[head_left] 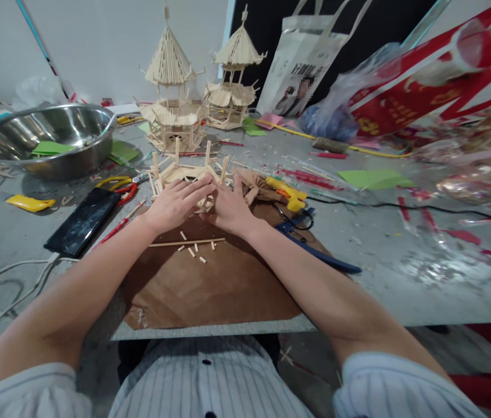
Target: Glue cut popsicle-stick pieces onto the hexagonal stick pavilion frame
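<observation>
A partly built pavilion model [186, 172] of thin wooden sticks stands on brown paper [210, 296], with short posts rising from its rim. My left hand [178, 203] is on its near left side, fingers together and reaching across the front. From the near right my right hand [232, 208] grips the same model, thumb up; its other fingertips are mostly hidden. The two hands meet at the front edge. On the paper just below lie a long thin stick [188, 242] and several short cut pieces [192, 252].
Two finished stick pagodas [171, 110] stand behind. Left are a steel basin [45, 165], phone [83, 222], yellow-handled cutter [31, 202] and orange-handled scissors [126, 193]. A yellow glue gun [291, 197], its black cord and a blue curved tool handle [323, 253] lie right.
</observation>
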Available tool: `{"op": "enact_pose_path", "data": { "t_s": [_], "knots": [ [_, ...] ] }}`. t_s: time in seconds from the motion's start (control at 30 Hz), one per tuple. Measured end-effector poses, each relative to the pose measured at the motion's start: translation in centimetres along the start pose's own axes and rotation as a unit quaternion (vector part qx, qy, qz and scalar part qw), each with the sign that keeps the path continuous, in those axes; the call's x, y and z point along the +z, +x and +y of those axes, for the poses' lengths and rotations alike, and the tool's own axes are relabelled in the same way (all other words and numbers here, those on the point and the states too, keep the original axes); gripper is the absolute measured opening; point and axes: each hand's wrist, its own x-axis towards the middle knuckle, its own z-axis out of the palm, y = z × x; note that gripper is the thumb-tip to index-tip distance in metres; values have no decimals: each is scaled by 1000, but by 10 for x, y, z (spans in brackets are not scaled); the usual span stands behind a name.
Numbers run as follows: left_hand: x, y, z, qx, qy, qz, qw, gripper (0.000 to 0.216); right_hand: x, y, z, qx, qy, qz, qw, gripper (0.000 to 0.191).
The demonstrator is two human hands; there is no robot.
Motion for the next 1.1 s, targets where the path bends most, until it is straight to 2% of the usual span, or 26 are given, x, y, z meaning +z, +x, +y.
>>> {"op": "enact_pose_path", "data": {
  "t_s": [0.43, 1.1],
  "knots": [
    [-1, 0, 0, -3, -2, -5, 1000, 46, 1, 0, 0, 4, 12, 19, 1000, 61],
    [0, 0, -1, 3, 12, 3, 1000, 45, -1, 0, -1, 9, 0, 22, 1000, 60]
  ]
}}
